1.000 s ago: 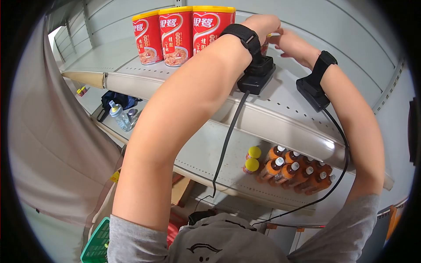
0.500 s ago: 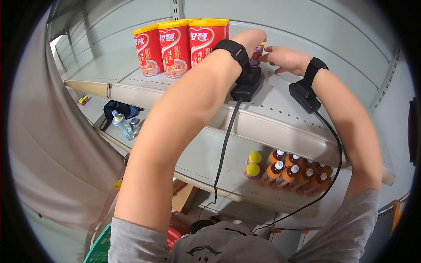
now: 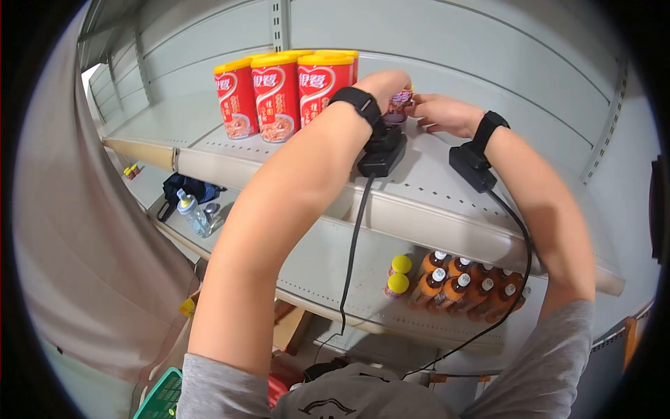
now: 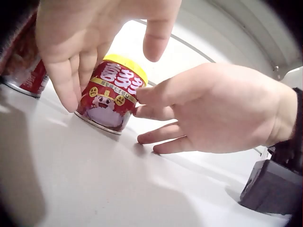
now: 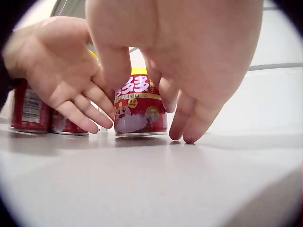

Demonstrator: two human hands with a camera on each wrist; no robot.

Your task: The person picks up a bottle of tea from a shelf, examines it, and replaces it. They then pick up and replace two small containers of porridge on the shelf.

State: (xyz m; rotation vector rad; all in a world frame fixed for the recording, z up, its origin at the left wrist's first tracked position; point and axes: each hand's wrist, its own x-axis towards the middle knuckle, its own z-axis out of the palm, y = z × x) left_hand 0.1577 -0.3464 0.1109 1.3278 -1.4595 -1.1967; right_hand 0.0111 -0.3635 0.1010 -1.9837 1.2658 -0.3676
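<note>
On the upper shelf (image 3: 440, 178), a small red can (image 4: 105, 106) with a yellow lid and a cartoon figure stands between the two hands. My left hand (image 3: 385, 86) lies along its left side, fingers extended and thumb apart, as the left wrist view shows. From the other side, my right hand (image 3: 447, 115) reaches in, with thumb and forefinger right at the can's edge. Its other fingertips (image 5: 189, 139) point down close to the shelf surface. Larger red cans (image 3: 276, 98) with yellow lids stand in rows left of my left hand.
Orange-brown bottles (image 3: 453, 290) with white caps stand on the shelf below, beside two yellow-lidded cans (image 3: 398, 283). Further left are a light-blue bottle (image 3: 194, 215) and a dark bag (image 3: 199, 188). A cable (image 3: 357, 251) hangs from each wrist camera. A grey curtain (image 3: 105, 230) borders the left side.
The shelf, cans and hands sit lower in the head view now. More of the small can shows between the hands, which still flank it.
</note>
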